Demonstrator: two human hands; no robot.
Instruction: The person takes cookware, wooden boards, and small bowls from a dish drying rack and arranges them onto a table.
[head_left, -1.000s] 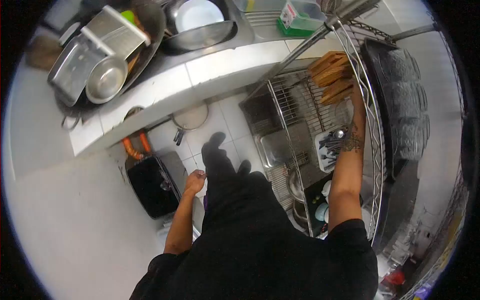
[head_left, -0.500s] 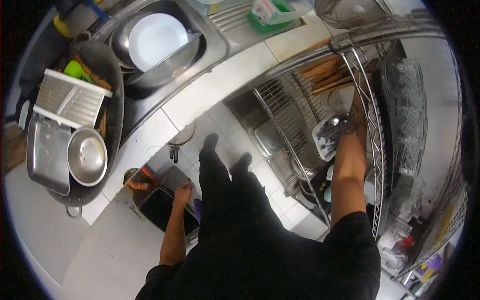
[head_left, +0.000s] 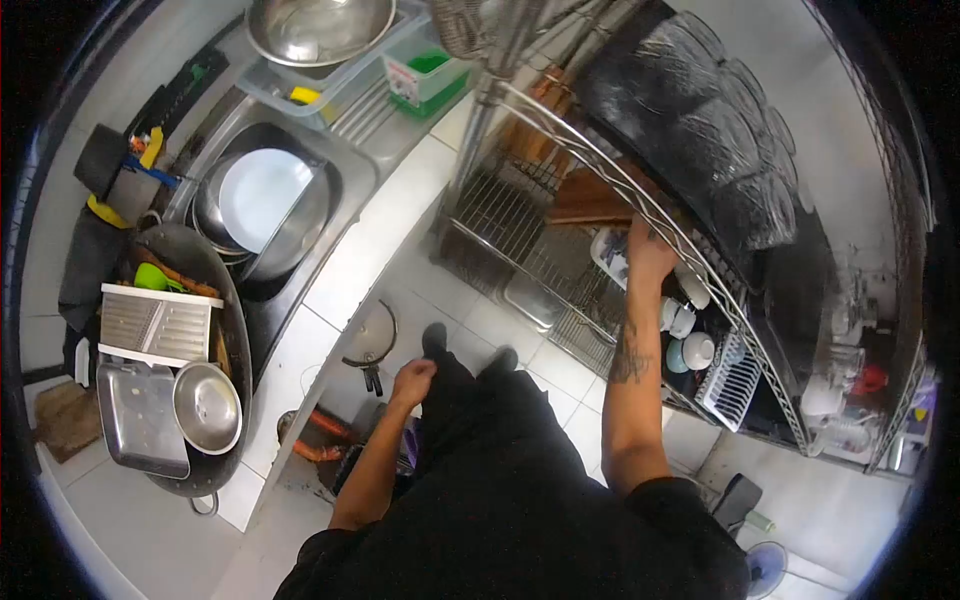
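My right hand point(head_left: 651, 250) reaches into the wire rack point(head_left: 590, 150) at the right, its fingers round the near end of a brown wooden board point(head_left: 597, 197). Beyond that board, more wooden pieces point(head_left: 535, 125) lie on the same shelf. Just below the hand sits a white tray point(head_left: 609, 252), partly covered by the board and hand. Over the floor, beside my leg, my left hand point(head_left: 413, 382) is curled closed; whether anything is inside it is hidden.
Glassware point(head_left: 720, 110) fills a black tray on the rack. Bowls point(head_left: 697, 350) and a white dish rack point(head_left: 729, 380) sit lower. At the left, a sink point(head_left: 350, 180) holds bowls, beside a large wok point(head_left: 235, 300) of kitchenware. A lid point(head_left: 375, 335) lies near the floor.
The view has turned to the right. My right hand has drawn a wooden board towards me, away from the other wooden pieces. My left hand stays closed near my leg.
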